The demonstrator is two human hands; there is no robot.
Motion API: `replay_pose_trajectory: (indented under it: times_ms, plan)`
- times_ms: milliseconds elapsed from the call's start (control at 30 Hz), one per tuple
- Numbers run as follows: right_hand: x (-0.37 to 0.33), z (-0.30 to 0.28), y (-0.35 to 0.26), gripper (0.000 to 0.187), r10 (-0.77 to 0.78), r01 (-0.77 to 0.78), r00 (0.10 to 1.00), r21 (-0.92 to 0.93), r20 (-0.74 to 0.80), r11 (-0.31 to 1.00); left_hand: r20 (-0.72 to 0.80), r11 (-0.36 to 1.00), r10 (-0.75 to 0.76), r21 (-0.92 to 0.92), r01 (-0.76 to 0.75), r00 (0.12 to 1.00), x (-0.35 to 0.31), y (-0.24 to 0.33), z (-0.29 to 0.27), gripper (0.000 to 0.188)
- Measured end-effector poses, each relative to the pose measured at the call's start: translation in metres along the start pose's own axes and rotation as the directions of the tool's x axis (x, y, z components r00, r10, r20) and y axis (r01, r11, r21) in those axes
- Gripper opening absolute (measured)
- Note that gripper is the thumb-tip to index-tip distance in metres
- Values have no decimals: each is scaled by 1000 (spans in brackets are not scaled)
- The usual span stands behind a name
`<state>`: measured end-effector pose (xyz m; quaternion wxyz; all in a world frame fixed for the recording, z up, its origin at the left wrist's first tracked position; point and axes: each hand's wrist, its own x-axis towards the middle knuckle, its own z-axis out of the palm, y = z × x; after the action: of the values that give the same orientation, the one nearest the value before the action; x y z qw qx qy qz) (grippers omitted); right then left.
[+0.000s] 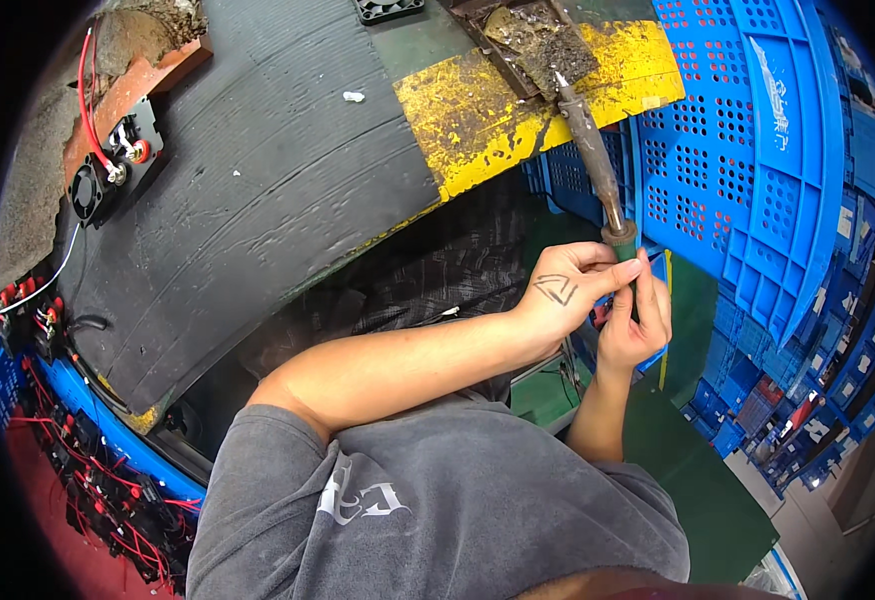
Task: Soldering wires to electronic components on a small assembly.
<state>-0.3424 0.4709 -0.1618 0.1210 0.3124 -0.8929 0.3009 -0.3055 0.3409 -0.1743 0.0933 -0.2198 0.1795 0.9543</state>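
Observation:
A soldering iron (pixel 590 145) with a brown, worn shaft and a green handle slants up and away from me. Its tip lies over a dirty metal tray (pixel 530 85) full of dark residue at the bench's far edge. My left hand (pixel 558 292) reaches across my body and is closed round the handle, thumb along it. Beside it, my right hand (pixel 635 330) has its fingers closed at the lower part of the same handle. The two hands touch, and the handle's end is mostly hidden between them.
The black-matted bench (pixel 258 150) has a worn yellow strip (pixel 488 130). A small fan assembly (pixel 113 165) with a red wire is at left, another black fan (pixel 390 10) at the far edge. Blue perforated crates (pixel 708 150) stand at right; several wired fan units (pixel 108 490) lie lower left.

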Motion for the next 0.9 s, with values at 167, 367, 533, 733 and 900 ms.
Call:
replay_pose_trajectory:
  times_ms: [167,367,533,733,900]
  plan:
    - [-1,1,0,34,-14,14,1000,-24,-14,1000,41,1000,1,14,-1,999,1,-3,-4,23]
    - [-4,-1,-2,35,-16,15,1000,-27,-12,1000,39,1000,-11,24,10,999,2,-10,-6,24]
    - [-10,-5,-5,32,73,-73,997,-25,0,997,50,1000,-1,7,1,999,0,-12,-5,25]
    - [-8,-6,-9,30,97,-97,995,-10,-38,995,69,999,-9,48,6,998,-4,-5,-3,26]
    - [0,-1,-8,32,29,-29,999,-6,-27,1000,53,999,30,-15,-29,998,0,-5,-3,28]
